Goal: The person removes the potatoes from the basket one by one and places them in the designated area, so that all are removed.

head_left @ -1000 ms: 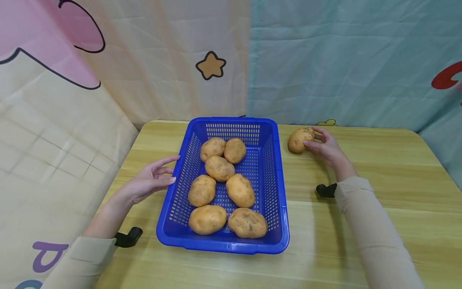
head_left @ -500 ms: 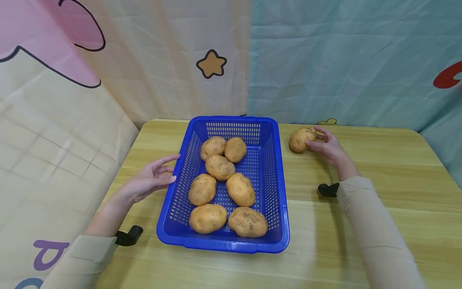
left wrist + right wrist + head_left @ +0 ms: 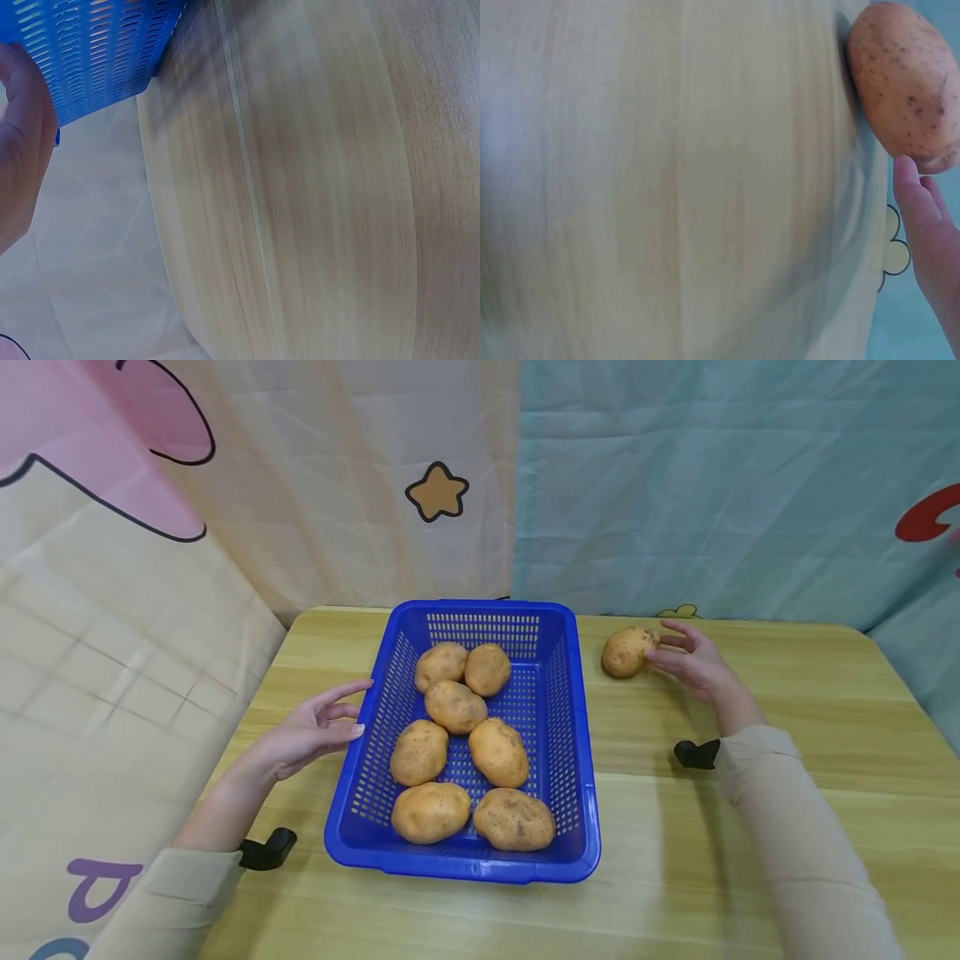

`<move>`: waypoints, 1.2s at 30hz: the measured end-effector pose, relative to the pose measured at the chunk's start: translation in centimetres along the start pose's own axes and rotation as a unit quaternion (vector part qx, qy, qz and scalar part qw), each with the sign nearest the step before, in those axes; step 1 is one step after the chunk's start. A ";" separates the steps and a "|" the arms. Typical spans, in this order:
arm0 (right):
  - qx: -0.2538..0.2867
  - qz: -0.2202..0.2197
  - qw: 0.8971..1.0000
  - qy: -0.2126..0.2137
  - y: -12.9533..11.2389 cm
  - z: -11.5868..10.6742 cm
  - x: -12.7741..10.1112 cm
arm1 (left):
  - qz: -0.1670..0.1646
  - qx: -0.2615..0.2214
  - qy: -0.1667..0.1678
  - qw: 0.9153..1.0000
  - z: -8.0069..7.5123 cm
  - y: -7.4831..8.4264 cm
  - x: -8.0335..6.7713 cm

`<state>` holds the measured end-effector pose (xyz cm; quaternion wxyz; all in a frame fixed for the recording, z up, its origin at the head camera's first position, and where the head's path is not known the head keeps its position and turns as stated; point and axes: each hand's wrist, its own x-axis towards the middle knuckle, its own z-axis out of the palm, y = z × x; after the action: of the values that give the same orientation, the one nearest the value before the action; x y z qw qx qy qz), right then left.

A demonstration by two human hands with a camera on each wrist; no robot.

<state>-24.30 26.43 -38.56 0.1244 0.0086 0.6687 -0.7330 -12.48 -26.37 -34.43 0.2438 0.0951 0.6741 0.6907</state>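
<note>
Potato [image 3: 628,652] looks firm, fairly heavy, dusty skin w/ decent grip; wrap round its middle. Right hand [image 3: 697,662] relaxed, fingertips touching it, nothing held.

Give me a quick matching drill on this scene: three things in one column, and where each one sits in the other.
Things:
1. blue perforated plastic basket
2. lone brown potato
3. left hand

Places:
A. by the right hand's fingers, on the wooden table
B. beside the basket's left wall
C. mid-table, holding seven potatoes

Pairs: 1-C, 2-A, 3-B
</note>
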 end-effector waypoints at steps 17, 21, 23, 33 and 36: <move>-0.003 -0.003 1.000 -0.016 -2.5 -0.5 -2.1 | 0.002 -0.002 -0.005 1.000 -0.1 -0.2 0.0; -0.021 -0.003 0.999 -0.028 -3.2 0.0 -2.8 | 0.004 0.000 -0.008 1.000 -0.2 -0.1 0.1; -0.019 -0.008 0.999 -0.041 -3.6 0.3 -3.1 | 0.004 0.001 -0.007 1.000 -0.2 0.0 0.1; -0.056 -0.019 0.992 -0.111 -4.7 2.7 -4.8 | -0.010 -0.001 0.002 1.000 -0.1 0.1 0.1; -0.088 -0.021 0.988 -0.123 -4.9 3.7 -5.4 | -0.006 -0.006 -0.003 1.000 -0.1 0.1 0.1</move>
<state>-19.47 24.05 -32.41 0.1906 -0.1062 0.7104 -0.6691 -12.58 -26.42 -34.39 0.2499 0.0915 0.6698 0.6932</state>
